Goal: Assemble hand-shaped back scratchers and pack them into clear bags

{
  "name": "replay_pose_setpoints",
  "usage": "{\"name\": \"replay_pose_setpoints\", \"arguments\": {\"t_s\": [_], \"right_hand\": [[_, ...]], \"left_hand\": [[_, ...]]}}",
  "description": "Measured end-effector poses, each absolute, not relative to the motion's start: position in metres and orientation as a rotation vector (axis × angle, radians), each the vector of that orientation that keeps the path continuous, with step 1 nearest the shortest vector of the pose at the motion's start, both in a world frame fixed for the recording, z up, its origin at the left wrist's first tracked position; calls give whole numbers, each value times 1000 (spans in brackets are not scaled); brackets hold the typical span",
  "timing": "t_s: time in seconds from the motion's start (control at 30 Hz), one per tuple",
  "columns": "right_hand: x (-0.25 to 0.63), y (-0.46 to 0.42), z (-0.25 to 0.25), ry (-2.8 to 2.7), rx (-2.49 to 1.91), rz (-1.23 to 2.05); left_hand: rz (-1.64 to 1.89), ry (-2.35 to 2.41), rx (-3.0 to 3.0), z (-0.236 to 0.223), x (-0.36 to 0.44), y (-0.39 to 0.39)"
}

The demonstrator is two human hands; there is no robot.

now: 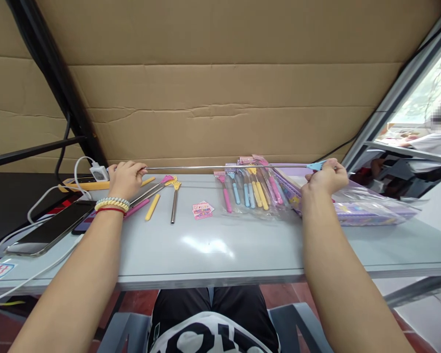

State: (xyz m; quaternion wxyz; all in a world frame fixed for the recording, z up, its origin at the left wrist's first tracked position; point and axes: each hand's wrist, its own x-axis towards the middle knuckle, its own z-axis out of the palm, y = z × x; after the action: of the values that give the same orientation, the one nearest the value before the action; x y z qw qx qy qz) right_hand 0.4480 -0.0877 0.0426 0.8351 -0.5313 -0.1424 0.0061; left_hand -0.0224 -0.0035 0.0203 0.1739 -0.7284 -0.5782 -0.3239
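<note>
Head view: hands [128,179] [325,180] spread wide, apparently both gripping a rod [206,167].

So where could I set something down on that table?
The pale grey tabletop is bare between its front edge and the small pink printed cards, and at right, before the purple plastic-wrapped box. It's crowded left, around the flat dark phone, and back right, around bagged pastel scratchers.

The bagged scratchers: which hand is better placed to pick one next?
Probably the right hand: it is nearer the bagged scratchers. The left hand is farther, at the other end of the long scratcher. Both hold it.
</note>
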Motion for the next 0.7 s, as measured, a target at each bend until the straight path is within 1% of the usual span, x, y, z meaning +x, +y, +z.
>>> {"name": "replay_pose_setpoints", "arguments": {"t_s": [0.07,0.13,0.27,0.47,0.6,0.7], "right_hand": [[438,-92,49,-162,-994,207],[431,-95,53,-138,-940,343],[426,-97,54,-110,-945,452],[426,-96,53,-136,-994,433],[434,-94,49,-134,-1104,313],[441,-87,42,-302,-1203,198]], "left_hand": [[-918,-1647,-2062,21,-18,-5],[-922,-1665,-2057,21,-14,-6],[-912,-1707,-2060,19,-7,-7],[-823,-1709,-2135,17,-7,-4],[-740,-1544,-2387,15,-15,3],[-779,-1499,-2457,16,-14,1]]}}
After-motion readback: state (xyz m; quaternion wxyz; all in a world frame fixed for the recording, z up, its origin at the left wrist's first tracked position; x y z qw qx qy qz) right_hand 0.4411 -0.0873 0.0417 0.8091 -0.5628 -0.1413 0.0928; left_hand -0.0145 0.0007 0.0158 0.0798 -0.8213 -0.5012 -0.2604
